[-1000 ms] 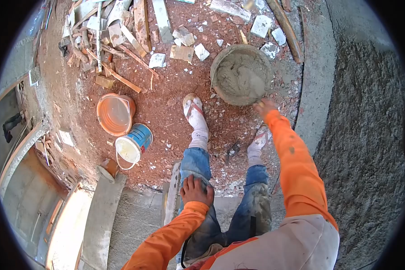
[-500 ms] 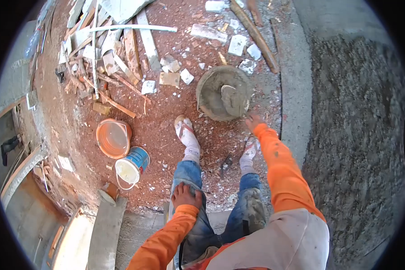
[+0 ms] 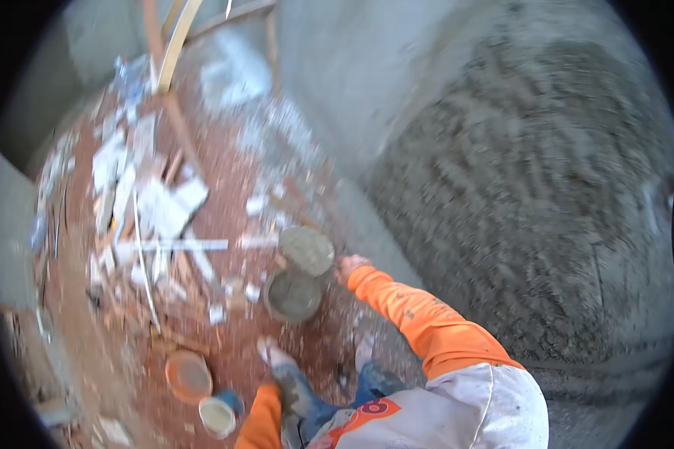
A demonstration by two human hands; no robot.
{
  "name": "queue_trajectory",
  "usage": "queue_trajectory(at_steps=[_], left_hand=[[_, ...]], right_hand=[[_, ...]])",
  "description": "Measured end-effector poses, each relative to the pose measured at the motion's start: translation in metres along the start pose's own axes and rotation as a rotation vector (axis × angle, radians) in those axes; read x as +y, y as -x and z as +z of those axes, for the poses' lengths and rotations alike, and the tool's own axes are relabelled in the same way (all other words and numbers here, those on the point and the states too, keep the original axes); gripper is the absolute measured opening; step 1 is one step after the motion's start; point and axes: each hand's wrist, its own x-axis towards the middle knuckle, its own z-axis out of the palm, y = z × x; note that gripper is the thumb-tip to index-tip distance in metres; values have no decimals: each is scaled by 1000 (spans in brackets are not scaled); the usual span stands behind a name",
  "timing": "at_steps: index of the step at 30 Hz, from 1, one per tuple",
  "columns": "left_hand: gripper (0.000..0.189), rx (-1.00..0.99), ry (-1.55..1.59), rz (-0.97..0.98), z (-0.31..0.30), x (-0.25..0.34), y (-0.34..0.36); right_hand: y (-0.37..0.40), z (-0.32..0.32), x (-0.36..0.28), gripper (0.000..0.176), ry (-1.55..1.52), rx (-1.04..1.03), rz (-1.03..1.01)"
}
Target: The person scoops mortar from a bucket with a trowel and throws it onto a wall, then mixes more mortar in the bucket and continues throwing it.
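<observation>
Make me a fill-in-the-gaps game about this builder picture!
1. The right hand holds a loaded trowel, and its load is coloured ____.
2. The sleeve on that arm is coloured ____.
3. The rough wall stands on the person's ____ side.
Missing words: grey; orange; right.

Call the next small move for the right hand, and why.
Probably swing the trowel toward the rough wall: the right hand holds it loaded, out of the pan, and the wall stands just to its right.
</observation>
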Motion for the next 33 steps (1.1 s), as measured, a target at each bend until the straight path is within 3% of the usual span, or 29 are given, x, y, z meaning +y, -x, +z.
queue_trajectory(at_steps=[3, 5, 6, 8, 9, 10, 12, 13, 14, 16, 17, 18, 19, 20, 21, 22, 23, 24, 26, 28, 31, 33], left_hand=[[42, 49, 256, -208, -51, 33, 78], [40, 115, 190, -112, -53, 10, 61], [39, 93, 19, -70, -54, -3, 52], [39, -186, -1169, 210, -58, -21, 43], [39, -323, -1473, 333, -58, -24, 41], [33, -436, -1325, -31, -54, -34, 33], [32, -134, -916, -195, -40, -36, 38], [32, 25, -701, -224, -32, -35, 45], [31, 228, -125, -151, -35, -37, 77], [29, 382, 114, -72, -33, -14, 126], [28, 451, 188, -4, -38, -4, 146], [28, 515, 216, 67, -38, -14, 147], [28, 569, 248, 147, -37, -21, 148], [29, 622, 258, 219, -35, -31, 150], [28, 609, 307, 326, -62, -14, 211], [26, 644, 214, 226, -73, -4, 251], [26, 695, 206, 107, -58, -67, 204], [28, 666, 254, -31, -56, -84, 202], [33, 563, 294, -235, -49, -102, 188], [39, 299, 144, -205, -37, -105, 160], [50, 23, 19, -82, 1, -81, 123], [57, 10, 24, -69, 42, -52, 116]], right_hand=[[59, -139, -9, 33, -48, 300, -287], [111, -219, -16, 33, -47, 493, -451], [136, -254, -17, 32, -37, 509, -522], [191, -319, -15, 29, -73, 506, -713], [219, -347, -8, 28, -120, 485, -835], [243, -373, 1, 27, -142, 419, -947], [266, -409, 29, 24, -230, 314, -1230], [276, -423, 46, 21, -318, 83, -1182], [282, -436, 66, 18, -398, -150, -1121], [274, -457, 119, 13, -662, -349, -832], [250, -466, 158, 11, -738, -194, -615], [236, -474, 192, 14, -942, 98, -346], [214, -494, 240, 18, -835, 416, -269], [195, -509, 284, 21, -965, 708, -66], [203, -508, 296, 21, -1231, 1148, -114], [215, -496, 316, 22, -1308, 1361, -365], [225, -475, 317, 23, -1219, 1428, -568], [234, -452, 291, 23, -1288, 1373, -536], [212, -396, 265, 21, -1465, 1147, -472], [165, -315, 232, 17, -1403, 946, -273], [68, -146, 186, 8, -1328, 305, 96], [-4, 9, 173, 21, -1067, -104, 188]])
